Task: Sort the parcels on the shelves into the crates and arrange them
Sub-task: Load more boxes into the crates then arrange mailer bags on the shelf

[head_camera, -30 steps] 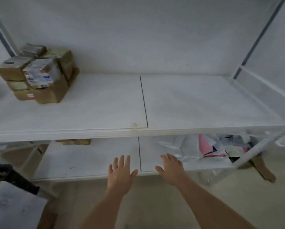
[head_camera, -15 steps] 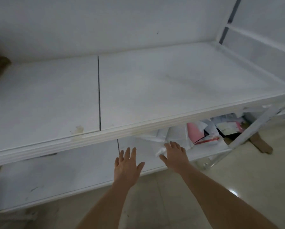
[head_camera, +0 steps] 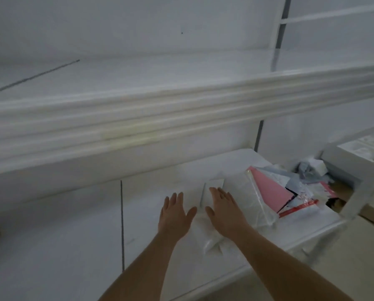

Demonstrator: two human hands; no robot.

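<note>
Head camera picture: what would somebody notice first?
Two bare hands, the left hand and the right hand, reach with straight fingers over the lower white shelf. Just right of them lies a heap of parcels, where a flat pink parcel stands out among white plastic mailer bags.

White wall (head_camera: 160, 25) behind white shelving (head_camera: 181, 109); pale floor (head_camera: 333, 268); dim light.

Two hands reach out, the left hand (head_camera: 174, 215) and the right hand (head_camera: 224, 210). Two white shelves show, an upper shelf (head_camera: 138, 109) and a lower shelf (head_camera: 62, 235). One pile of parcels (head_camera: 275, 192) lies on the lower shelf; it is too jumbled to count, but one pink parcel (head_camera: 268, 187) stands out.
</note>
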